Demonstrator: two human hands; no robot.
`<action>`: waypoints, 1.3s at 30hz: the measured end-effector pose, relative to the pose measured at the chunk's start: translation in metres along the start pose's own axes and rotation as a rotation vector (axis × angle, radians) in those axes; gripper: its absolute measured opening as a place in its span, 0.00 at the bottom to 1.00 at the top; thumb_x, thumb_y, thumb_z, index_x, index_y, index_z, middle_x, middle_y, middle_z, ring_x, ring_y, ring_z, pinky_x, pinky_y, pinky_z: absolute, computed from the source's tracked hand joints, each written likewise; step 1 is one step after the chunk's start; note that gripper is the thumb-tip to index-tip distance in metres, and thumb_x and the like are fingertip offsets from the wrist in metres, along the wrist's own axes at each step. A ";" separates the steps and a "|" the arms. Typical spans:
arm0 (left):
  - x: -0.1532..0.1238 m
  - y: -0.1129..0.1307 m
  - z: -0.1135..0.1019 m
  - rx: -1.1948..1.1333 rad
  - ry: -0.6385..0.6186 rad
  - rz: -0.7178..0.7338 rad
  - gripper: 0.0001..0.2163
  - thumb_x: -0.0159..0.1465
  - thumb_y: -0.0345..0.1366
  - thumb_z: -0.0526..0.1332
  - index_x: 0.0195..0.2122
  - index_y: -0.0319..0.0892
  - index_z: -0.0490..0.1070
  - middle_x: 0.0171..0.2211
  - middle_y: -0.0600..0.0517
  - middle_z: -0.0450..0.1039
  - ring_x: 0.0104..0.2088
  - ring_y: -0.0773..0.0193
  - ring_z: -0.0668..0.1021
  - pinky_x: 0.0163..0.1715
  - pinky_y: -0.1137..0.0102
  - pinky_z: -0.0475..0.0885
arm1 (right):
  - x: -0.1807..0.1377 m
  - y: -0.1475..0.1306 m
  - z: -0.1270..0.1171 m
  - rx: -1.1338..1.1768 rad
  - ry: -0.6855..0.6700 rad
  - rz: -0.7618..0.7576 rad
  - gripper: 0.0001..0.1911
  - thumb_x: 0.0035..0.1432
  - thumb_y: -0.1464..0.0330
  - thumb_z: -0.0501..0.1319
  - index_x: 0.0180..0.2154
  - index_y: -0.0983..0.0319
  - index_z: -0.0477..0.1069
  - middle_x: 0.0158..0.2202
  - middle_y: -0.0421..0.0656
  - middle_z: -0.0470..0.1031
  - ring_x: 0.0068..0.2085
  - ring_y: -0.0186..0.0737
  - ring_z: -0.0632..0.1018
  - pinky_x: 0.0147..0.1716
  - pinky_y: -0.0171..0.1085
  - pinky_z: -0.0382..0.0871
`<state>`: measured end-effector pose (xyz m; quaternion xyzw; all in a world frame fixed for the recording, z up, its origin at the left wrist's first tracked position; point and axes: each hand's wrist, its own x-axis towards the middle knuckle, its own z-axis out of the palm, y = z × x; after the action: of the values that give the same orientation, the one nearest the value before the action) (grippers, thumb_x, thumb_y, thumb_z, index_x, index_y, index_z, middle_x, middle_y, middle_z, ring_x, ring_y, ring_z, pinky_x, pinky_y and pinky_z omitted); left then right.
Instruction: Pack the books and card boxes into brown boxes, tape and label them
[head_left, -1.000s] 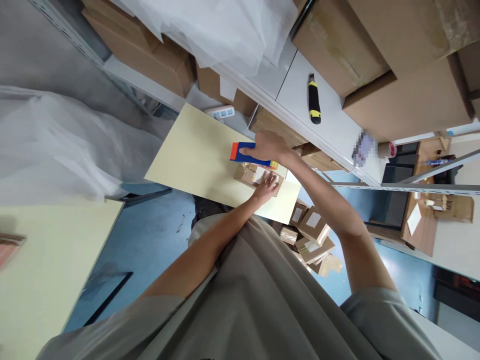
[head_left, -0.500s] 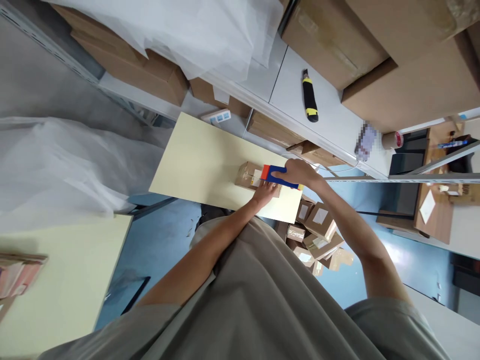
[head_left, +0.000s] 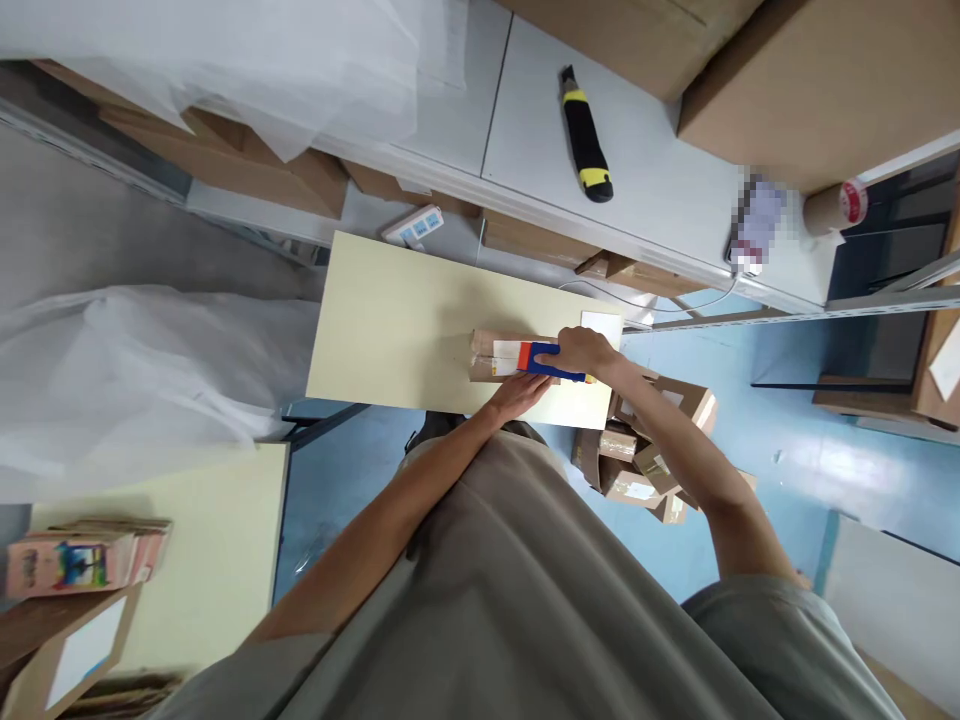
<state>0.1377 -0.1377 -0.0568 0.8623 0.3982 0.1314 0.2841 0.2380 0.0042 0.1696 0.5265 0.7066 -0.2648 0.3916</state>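
Observation:
A small brown cardboard parcel [head_left: 491, 355] with a white label lies on a pale yellow table [head_left: 397, 325]. My right hand [head_left: 589, 352] is closed round a blue and orange tape dispenser [head_left: 541, 359], whose orange end rests on the parcel's top. My left hand [head_left: 521, 393] lies flat against the parcel's near side, fingers stretched out, steadying it. A white sheet [head_left: 601, 324] lies on the table just behind my right hand.
Several taped parcels [head_left: 645, 450] are piled on the blue floor right of the table. A black and yellow utility knife [head_left: 582, 134] and a tape roll [head_left: 834, 205] lie on the grey shelf behind. Cardboard boxes [head_left: 787, 70] and white plastic film [head_left: 135, 370] surround. Another yellow table [head_left: 217, 560] stands left.
My right hand has drawn the tape dispenser from the parcel's far left end back toward the right along its top. My left hand slid to the near side. The view tilted.

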 end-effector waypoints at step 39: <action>-0.039 -0.019 -0.037 0.076 0.205 -0.525 0.36 0.83 0.51 0.42 0.84 0.32 0.48 0.84 0.34 0.49 0.86 0.46 0.46 0.84 0.41 0.45 | 0.000 0.182 0.035 0.076 -0.091 -0.058 0.39 0.72 0.36 0.63 0.48 0.67 0.85 0.43 0.63 0.87 0.44 0.60 0.87 0.45 0.47 0.76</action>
<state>0.0836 -0.1432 -0.0383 0.7218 0.6392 0.1248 0.2342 0.4208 0.0322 0.1568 0.5080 0.6924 -0.3263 0.3950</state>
